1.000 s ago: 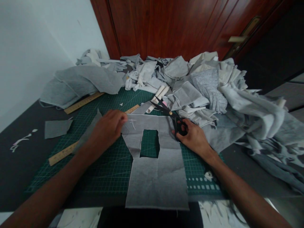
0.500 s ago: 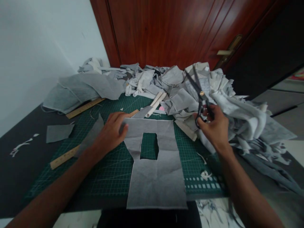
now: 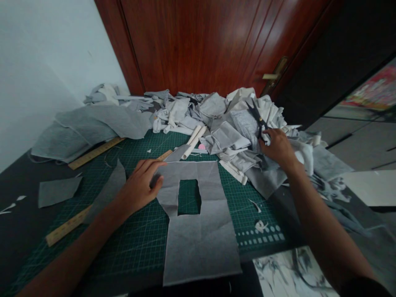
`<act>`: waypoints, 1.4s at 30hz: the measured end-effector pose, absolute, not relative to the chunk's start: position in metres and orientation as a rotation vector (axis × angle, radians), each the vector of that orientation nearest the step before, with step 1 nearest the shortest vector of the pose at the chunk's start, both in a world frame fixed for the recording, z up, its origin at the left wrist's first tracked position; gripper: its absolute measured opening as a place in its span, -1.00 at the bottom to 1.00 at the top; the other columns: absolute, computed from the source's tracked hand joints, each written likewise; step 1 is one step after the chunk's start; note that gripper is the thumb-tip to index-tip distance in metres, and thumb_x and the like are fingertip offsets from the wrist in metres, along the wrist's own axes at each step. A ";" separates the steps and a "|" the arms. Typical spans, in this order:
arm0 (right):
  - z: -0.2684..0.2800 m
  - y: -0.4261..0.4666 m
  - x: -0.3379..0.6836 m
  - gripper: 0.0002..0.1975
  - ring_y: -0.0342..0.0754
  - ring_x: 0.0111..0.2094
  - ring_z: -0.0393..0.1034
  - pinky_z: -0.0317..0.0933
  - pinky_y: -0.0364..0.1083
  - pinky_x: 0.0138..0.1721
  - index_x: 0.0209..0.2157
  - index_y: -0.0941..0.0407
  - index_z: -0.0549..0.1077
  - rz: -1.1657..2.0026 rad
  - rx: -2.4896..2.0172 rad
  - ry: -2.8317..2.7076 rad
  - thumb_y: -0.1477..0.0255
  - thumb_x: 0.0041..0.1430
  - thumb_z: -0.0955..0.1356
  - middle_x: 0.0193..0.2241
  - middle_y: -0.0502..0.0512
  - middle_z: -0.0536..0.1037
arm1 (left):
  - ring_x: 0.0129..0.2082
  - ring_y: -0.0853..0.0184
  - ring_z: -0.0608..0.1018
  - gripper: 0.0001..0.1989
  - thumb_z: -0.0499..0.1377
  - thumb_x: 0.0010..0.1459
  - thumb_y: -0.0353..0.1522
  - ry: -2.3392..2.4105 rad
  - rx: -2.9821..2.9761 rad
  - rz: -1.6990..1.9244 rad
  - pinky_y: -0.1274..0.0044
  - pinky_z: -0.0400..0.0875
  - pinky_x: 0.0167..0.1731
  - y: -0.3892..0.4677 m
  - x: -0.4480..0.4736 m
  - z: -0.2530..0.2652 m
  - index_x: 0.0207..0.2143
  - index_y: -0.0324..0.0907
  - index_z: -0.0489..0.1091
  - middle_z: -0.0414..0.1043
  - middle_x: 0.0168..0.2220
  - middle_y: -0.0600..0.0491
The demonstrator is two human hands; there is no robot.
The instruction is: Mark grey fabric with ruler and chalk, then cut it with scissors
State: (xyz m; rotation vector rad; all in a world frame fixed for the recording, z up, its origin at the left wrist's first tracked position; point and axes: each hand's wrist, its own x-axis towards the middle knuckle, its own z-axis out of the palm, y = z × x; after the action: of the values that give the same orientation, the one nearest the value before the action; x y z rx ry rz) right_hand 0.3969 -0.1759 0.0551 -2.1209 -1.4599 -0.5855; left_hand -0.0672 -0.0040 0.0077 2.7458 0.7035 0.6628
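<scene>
In the head view a grey fabric piece (image 3: 202, 243) with a rectangular hole near its upper part lies on the green cutting mat (image 3: 136, 243). Its lower end reaches past the mat's front edge. My left hand (image 3: 140, 185) rests at the fabric's upper left corner, fingers stretched out and thumb apart, gripping nothing. Over the cloth heap on the right, my right hand (image 3: 278, 150) is closed round the handles of black scissors (image 3: 260, 119). Their blades point up and away from me, slightly parted.
Crumpled grey and white cloth (image 3: 222, 136) is heaped along the back and right. Folded grey fabric (image 3: 93, 126) lies at the back left, above a wooden ruler (image 3: 95, 153). A second ruler (image 3: 66, 227) and a grey offcut (image 3: 58, 192) lie left. Behind stands a wooden door (image 3: 198, 45).
My right hand has carried the scissors farther back over the cloth heap. My left hand stays at the fabric's corner. The camera view has shifted a little.
</scene>
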 end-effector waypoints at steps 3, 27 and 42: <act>0.053 -0.181 0.351 -0.73 0.31 0.07 0.48 0.36 0.30 0.18 -0.04 0.12 0.52 -0.568 -1.998 -1.566 0.45 0.24 0.32 -0.06 0.36 0.60 | 0.19 0.01 0.47 -0.65 -0.01 0.42 -0.29 0.789 2.763 0.643 0.10 0.40 0.23 0.001 -0.072 0.012 0.15 -0.15 0.39 0.50 0.11 -0.13; 0.004 -0.170 0.195 -0.63 0.29 -0.26 0.55 0.40 0.13 -0.34 0.18 0.20 0.40 -0.218 -2.382 -1.742 0.31 0.52 0.21 -0.04 0.47 0.53 | 0.16 0.18 0.49 -0.69 0.05 0.51 -0.40 -0.140 2.618 0.357 0.32 0.39 0.23 -0.055 -0.067 0.038 0.16 -0.09 0.50 0.54 0.09 -0.06; 0.023 -0.164 0.197 -0.64 0.20 0.02 0.47 0.38 0.14 0.07 0.25 0.14 0.47 -0.091 -1.970 -2.266 0.39 0.53 0.30 0.10 0.29 0.54 | 0.04 0.21 0.52 -0.69 0.22 0.17 -0.60 -0.233 2.781 0.076 0.39 0.36 0.27 -0.100 -0.093 0.040 -0.12 -0.06 0.47 0.53 -0.06 0.06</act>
State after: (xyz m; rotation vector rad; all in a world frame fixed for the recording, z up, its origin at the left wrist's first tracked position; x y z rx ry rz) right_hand 0.1974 -0.1641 0.0227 -1.9700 -2.2664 -0.0908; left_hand -0.0933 -0.1000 0.0396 2.7811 -0.2326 0.0756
